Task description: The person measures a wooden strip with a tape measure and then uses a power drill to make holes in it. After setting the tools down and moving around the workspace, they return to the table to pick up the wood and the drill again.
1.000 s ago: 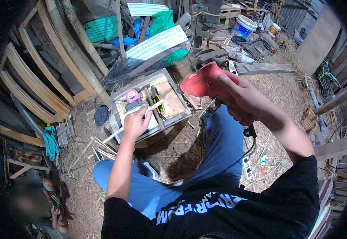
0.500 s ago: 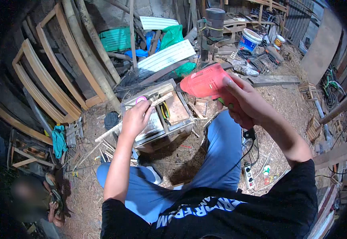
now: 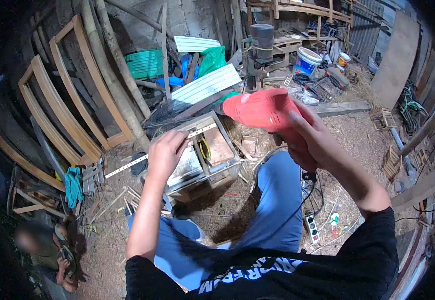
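My right hand is wrapped round the handle of a red power drill, its dark chuck pointing left above the wooden box. A thin light strip with a row of dark holes passes under my left hand, whose fingers are closed on it. The strip's right end lies over the box. Yellow-and-black pliers rest inside the box, beside a wooden panel.
Wooden frames lean at the left. Another person sits at the lower left. A power strip with a cord lies right of my legs. Buckets, tools and planks stand or lie behind.
The drill has shifted slightly left and turned more level. My left hand has moved left and down, and the holed strip now slants across the box's left side with its holes showing.
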Available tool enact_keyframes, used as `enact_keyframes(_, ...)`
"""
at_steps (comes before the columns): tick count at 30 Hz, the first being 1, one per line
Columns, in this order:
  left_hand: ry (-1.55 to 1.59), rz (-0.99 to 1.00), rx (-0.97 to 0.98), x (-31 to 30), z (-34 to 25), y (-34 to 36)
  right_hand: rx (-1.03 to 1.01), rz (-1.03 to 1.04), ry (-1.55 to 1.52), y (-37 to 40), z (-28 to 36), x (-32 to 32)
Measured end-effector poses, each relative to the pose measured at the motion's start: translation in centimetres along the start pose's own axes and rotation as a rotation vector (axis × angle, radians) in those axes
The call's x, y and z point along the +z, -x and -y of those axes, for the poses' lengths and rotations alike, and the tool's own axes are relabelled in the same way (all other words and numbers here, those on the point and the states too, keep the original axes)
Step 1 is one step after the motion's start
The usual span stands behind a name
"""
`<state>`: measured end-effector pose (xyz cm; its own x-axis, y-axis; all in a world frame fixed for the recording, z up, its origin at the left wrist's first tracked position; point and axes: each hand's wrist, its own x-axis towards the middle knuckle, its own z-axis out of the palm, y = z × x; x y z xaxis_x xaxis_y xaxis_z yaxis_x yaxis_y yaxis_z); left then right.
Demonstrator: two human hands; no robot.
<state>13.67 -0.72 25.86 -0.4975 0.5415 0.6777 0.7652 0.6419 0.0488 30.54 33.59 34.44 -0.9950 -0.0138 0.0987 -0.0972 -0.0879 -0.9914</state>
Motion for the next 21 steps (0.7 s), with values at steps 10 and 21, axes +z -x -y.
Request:
enact_keyframes(10, 0.091, 0.140, -0.160, 4.1, 2.4, 1.3, 0.014, -0.014, 0.010, 0.8, -1.3, 1.4)
enact_keyframes(21, 0.133, 0.184, -0.155, 6.6, 4.6, 1.7, 0.085, 0.023, 0.045, -0.6, -1.2, 3.3)
